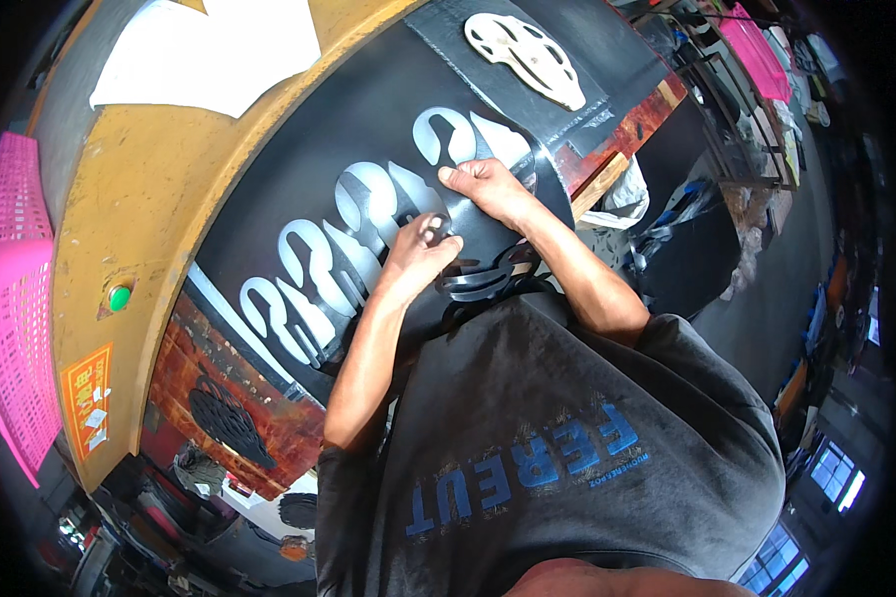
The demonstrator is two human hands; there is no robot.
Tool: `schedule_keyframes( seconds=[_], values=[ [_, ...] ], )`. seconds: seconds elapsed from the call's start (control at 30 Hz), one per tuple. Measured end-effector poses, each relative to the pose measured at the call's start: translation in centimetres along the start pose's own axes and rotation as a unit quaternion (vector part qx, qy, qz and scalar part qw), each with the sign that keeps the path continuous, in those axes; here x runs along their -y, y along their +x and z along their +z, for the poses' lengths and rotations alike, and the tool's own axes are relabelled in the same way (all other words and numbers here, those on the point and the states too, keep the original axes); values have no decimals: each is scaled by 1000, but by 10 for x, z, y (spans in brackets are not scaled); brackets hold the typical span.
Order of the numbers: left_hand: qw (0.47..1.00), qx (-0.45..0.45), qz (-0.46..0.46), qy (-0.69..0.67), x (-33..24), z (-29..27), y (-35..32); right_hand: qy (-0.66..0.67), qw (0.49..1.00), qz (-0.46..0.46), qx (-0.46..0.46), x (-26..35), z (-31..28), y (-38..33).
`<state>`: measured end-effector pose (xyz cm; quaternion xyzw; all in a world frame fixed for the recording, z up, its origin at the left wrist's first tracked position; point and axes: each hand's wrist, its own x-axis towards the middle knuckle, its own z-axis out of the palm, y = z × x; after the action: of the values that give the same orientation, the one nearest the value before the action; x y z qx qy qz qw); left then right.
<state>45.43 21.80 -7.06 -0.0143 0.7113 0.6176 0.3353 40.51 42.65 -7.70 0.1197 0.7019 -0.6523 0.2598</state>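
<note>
A black sheet (309, 149) lies over the work surface, with a row of several curved cut-outs (338, 249) that show pale underneath. My left hand (413, 261) rests on the sheet beside the cut-outs and pinches a small shiny metal piece (434, 228) at its fingertips. My right hand (490, 187) lies just beyond it on the sheet, thumb out and fingers curled over the sheet's curved edge. Cut black curved pieces (488, 279) hang below both hands near my chest. A pale cutting template (525, 55) lies farther up the sheet.
A yellow machine frame (149, 179) with a green button (119, 297) borders the sheet on the left. White paper (209, 50) lies on top of it. There is a pink basket (10, 279) at the far left and a brown board (209, 368) with a black cut piece (227, 423) below.
</note>
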Motion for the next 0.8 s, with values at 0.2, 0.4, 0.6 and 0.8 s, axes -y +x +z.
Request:
schedule_keyframes(
  seconds=[0.2, 0.4, 0.6, 0.8],
  values=[
    [992, 111, -64, -17, -33, -22, -3, -10, 986, -13, 167, 2, -21, -24],
    [970, 58, 59, 230, -32, -21, -8, -76, 970, 15, 230, 17, -19, -38],
    [888, -1, 251, 385, -23, -26, -7, -139, 967, 22, 214, 14, -21, -29],
    [940, 22, 133, 314, -15, -30, 0, -71, 973, 23, 217, 2, -19, -28]
  ],
)
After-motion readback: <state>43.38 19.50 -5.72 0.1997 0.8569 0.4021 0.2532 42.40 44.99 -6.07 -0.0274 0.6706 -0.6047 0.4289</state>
